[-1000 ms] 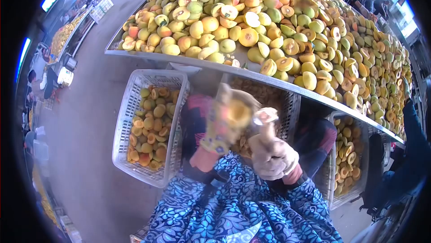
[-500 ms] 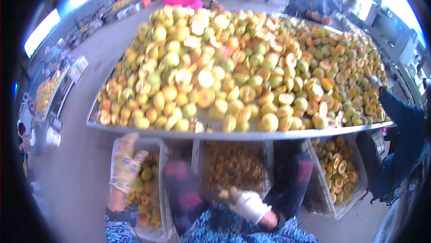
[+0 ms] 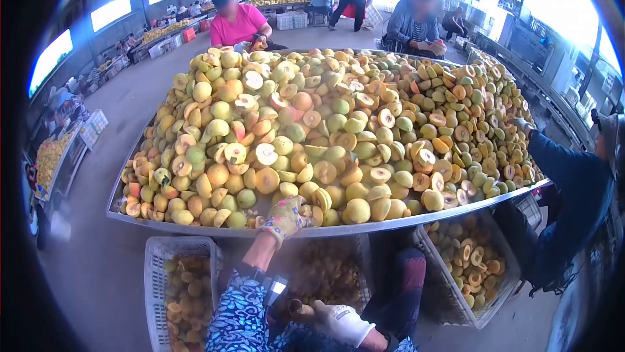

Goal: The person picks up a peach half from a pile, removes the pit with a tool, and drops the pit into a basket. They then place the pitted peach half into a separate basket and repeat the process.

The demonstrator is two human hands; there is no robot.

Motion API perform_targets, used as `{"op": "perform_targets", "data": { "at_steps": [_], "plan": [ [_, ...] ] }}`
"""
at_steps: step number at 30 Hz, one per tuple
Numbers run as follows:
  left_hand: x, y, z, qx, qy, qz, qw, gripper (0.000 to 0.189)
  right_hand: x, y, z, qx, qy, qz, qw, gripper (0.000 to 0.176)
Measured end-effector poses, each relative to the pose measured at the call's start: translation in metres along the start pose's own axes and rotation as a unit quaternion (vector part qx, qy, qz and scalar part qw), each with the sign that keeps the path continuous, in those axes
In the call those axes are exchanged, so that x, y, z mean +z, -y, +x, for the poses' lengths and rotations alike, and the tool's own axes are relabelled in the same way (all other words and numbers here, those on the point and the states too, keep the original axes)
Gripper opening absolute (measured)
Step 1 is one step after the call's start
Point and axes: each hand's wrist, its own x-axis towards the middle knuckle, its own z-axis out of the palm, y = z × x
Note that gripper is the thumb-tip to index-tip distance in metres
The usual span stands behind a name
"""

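The left hand (image 3: 284, 216), in a flowered glove, reaches up over the metal rim of the table (image 3: 195, 229). Its fingers curl down on a peach half (image 3: 307, 211) at the near edge of the big heap of peaches (image 3: 338, 124); whether they have closed on it cannot be told. The right hand (image 3: 342, 323), in a white glove, sits low by the lap, clenched round a short brown tool (image 3: 300, 310). White plastic crates (image 3: 155, 267) of halved fruit stand under the table. A co-worker's dark blue sleeve (image 3: 573, 183) stretches in from the right.
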Motion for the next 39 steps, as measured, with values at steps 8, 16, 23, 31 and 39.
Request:
{"op": "perform_targets", "data": {
  "at_steps": [8,16,23,31,39],
  "plan": [
    [0.002,0.007,-0.034,0.045,-0.246,-0.381,0.89,0.033,-0.019,0.016,-0.006,0.02,0.014,0.137,0.99,0.031],
    [-0.004,-0.013,-0.182,0.089,-0.275,-0.835,0.468,0.044,-0.047,0.056,0.002,0.001,0.018,0.262,0.965,0.019],
    [0.017,-0.034,-0.233,0.011,-0.342,-0.721,0.603,0.063,-0.051,0.118,0.023,-0.09,0.053,0.135,0.985,0.026],
    [0.027,-0.04,-0.238,-0.039,-0.343,-0.673,0.654,0.063,-0.043,0.11,0.029,-0.075,0.07,0.154,0.983,0.028],
    [0.033,-0.043,-0.233,-0.031,-0.306,-0.703,0.641,0.061,-0.052,0.096,0.033,-0.116,0.081,0.214,0.967,0.029]
  ]
}}
